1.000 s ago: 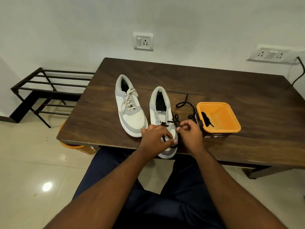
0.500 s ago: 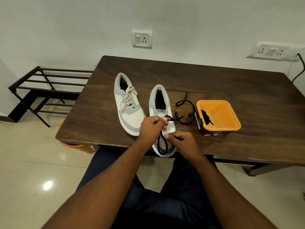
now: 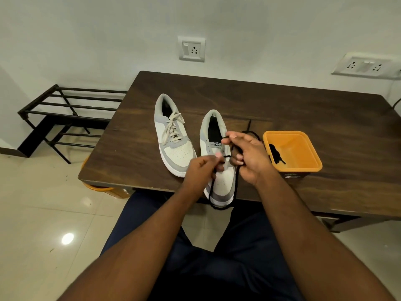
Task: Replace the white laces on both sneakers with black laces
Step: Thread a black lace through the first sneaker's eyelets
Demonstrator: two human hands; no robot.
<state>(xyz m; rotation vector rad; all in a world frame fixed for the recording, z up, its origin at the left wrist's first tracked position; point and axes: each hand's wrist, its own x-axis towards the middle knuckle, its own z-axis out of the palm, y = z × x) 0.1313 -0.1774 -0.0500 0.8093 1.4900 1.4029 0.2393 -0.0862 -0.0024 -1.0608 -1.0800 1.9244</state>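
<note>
From the head camera, the right sneaker (image 3: pixel 219 170) lies at the near edge of the desk (image 3: pixel 282 105). The left hand (image 3: pixel 200 172) pinches the black lace (image 3: pixel 235 185) over it, and the right hand (image 3: pixel 249 157) holds the same lace with curled fingers. The left sneaker (image 3: pixel 173 137) has its white laces (image 3: pixel 173 129). Another black lace (image 3: pixel 275 155) lies in the orange tub (image 3: pixel 303 168).

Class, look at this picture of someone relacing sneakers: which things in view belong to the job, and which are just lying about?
Part of the job:
- sneaker being laced
- black lace, pinched by the left hand and right hand
- other sneaker, white lace still in
- orange tub holding a second black lace

Just lying about:
- black rack
- wall sockets
- table, only the work surface
</note>
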